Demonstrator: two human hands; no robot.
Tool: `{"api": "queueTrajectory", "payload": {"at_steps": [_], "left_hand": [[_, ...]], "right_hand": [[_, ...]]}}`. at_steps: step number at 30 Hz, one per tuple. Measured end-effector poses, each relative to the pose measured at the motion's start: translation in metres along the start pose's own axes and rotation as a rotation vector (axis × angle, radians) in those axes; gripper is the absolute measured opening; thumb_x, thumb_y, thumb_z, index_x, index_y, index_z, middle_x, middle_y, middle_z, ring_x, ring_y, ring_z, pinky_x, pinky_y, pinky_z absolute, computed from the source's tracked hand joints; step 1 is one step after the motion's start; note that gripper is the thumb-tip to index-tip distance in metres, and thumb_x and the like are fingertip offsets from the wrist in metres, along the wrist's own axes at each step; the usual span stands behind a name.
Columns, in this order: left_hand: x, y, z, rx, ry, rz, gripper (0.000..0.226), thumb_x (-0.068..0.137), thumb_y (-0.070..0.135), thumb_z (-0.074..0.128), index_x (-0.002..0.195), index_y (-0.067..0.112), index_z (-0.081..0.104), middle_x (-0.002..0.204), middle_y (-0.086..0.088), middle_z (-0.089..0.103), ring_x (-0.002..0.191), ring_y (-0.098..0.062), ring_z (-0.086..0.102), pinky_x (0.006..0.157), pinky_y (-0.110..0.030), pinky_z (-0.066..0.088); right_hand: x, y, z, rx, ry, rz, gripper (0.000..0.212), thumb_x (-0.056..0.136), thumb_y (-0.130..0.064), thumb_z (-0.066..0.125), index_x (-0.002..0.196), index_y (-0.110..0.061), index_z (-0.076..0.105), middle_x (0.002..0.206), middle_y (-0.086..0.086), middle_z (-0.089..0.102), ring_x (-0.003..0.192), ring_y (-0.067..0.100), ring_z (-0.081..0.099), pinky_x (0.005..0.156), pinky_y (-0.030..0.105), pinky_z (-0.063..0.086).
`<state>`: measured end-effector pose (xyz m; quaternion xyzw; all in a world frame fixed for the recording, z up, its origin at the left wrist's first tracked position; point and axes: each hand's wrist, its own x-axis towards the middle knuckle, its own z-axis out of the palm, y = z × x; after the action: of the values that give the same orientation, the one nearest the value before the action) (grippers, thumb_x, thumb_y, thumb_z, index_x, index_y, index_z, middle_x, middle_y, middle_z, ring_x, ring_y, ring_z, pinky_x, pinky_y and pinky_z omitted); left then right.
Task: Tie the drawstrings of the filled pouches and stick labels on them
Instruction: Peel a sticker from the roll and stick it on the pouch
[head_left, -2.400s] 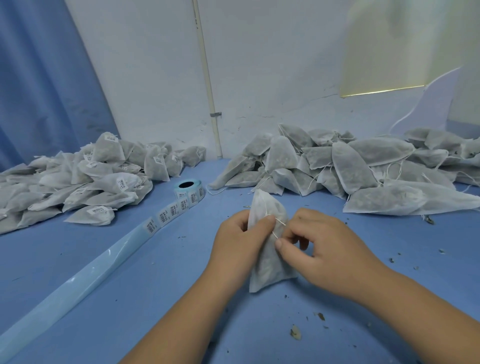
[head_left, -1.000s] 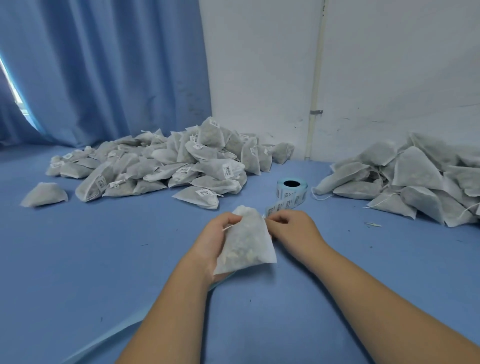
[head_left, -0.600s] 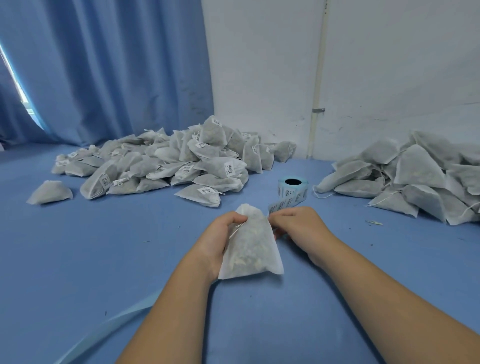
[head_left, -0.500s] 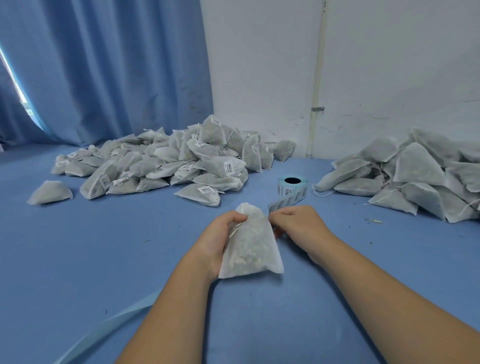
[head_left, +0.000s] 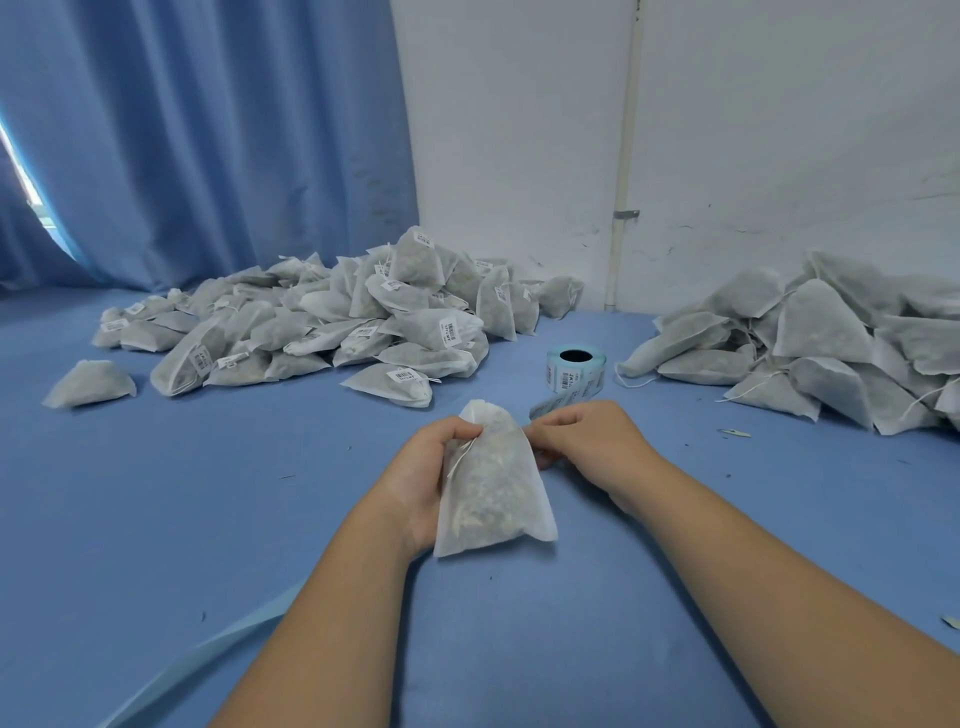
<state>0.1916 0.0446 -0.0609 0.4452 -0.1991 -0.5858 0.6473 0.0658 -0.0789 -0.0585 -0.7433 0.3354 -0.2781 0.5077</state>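
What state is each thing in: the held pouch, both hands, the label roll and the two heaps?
pouch: filled, neck gathered, no label showing.
left hand: holds the pouch by its neck.
drawstring: ends hanging loose.
right hand: fingers curled beside the pouch's neck; what they pinch is hidden.
label roll: core hole up, strip unwound toward the hands.
left heap: pouches labelled.
right heap: no labels showing.

Looks forward and down from head height, close above the left hand (head_left: 415, 483) and right hand (head_left: 592, 447), across the tabletop (head_left: 208, 493) toward wall (head_left: 779, 130) and curtain (head_left: 208, 130); wide-angle.
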Motion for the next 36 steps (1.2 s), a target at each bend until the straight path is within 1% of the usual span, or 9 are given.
{"api": "queueTrajectory", "payload": {"at_steps": [4,8,14,16,21,27,32,34,36], "left_hand": [[0.0,-0.001,0.0,0.013,0.016,-0.012,0.032,0.078,0.017,0.052,0.082,-0.003,0.078,0.101,-0.024,0.071,0.094,-0.037,0.071,0.087,-0.043,0.054],[0.0,0.0,0.0,-0.011,0.064,-0.016,0.03,0.085,0.016,0.051,0.087,-0.003,0.074,0.107,-0.023,0.066,0.107,-0.039,0.062,0.106,-0.049,0.042],[0.0,-0.001,0.004,0.003,0.144,-0.009,0.034,0.087,0.015,0.051,0.116,0.0,0.061,0.118,-0.022,0.057,0.119,-0.04,0.055,0.114,-0.052,0.034],[0.0,-0.001,0.005,0.005,0.17,-0.002,0.04,0.088,0.015,0.051,0.124,-0.002,0.06,0.119,-0.023,0.058,0.125,-0.041,0.054,0.112,-0.052,0.037],[-0.003,-0.001,0.011,0.07,0.215,0.022,0.024,0.092,0.013,0.05,0.109,0.003,0.063,0.095,-0.016,0.063,0.082,-0.03,0.061,0.082,-0.039,0.051],[-0.007,-0.002,0.013,0.125,0.217,0.057,0.023,0.092,0.013,0.052,0.108,0.003,0.065,0.096,-0.014,0.063,0.08,-0.029,0.063,0.078,-0.038,0.053],[-0.01,-0.005,0.023,0.428,0.365,0.25,0.013,0.087,0.022,0.06,0.091,0.012,0.067,0.084,-0.009,0.064,0.077,-0.026,0.061,0.075,-0.037,0.047],[-0.018,-0.008,0.036,0.514,0.353,0.36,0.011,0.08,0.03,0.064,0.076,0.022,0.069,0.079,-0.004,0.067,0.076,-0.023,0.062,0.075,-0.036,0.048],[-0.027,-0.014,0.051,0.571,0.282,0.421,0.016,0.07,0.037,0.063,0.078,0.027,0.072,0.082,-0.001,0.071,0.08,-0.02,0.066,0.079,-0.039,0.052]], "right_hand": [[-0.002,0.001,-0.003,-0.04,-0.019,-0.024,0.009,0.079,-0.023,0.075,0.076,-0.015,0.077,0.072,0.007,0.073,0.062,0.006,0.062,0.066,0.017,0.046],[-0.002,0.003,-0.002,-0.081,-0.023,-0.062,0.009,0.081,-0.018,0.072,0.074,-0.013,0.076,0.06,-0.002,0.067,0.053,0.001,0.057,0.055,0.008,0.042],[0.0,0.006,0.001,-0.144,0.081,-0.067,0.013,0.08,-0.009,0.068,0.074,-0.02,0.073,0.064,-0.01,0.067,0.06,0.004,0.058,0.065,0.019,0.047],[0.001,0.005,0.0,-0.19,0.105,-0.057,0.016,0.078,-0.008,0.065,0.071,-0.02,0.072,0.064,-0.013,0.066,0.062,0.005,0.058,0.063,0.021,0.047],[0.002,-0.003,-0.02,-0.331,0.102,0.002,0.015,0.075,-0.009,0.061,0.063,-0.013,0.068,0.066,0.0,0.07,0.063,0.015,0.061,0.066,0.03,0.053],[-0.017,-0.001,-0.05,-0.355,0.153,0.067,0.013,0.077,-0.011,0.057,0.069,-0.012,0.068,0.073,0.005,0.073,0.075,0.024,0.068,0.065,0.029,0.051],[-0.051,-0.017,-0.073,-0.077,0.136,0.042,0.008,0.081,-0.008,0.064,0.076,-0.013,0.068,0.078,0.005,0.07,0.065,0.012,0.064,0.062,0.026,0.049],[-0.068,-0.031,-0.079,0.162,0.095,0.01,0.007,0.083,-0.007,0.063,0.082,-0.012,0.068,0.079,0.005,0.068,0.067,0.014,0.064,0.061,0.027,0.047],[-0.087,-0.046,-0.081,0.476,-0.02,-0.025,0.007,0.082,-0.008,0.062,0.088,-0.01,0.066,0.081,0.006,0.066,0.07,0.018,0.064,0.06,0.027,0.048]]}}
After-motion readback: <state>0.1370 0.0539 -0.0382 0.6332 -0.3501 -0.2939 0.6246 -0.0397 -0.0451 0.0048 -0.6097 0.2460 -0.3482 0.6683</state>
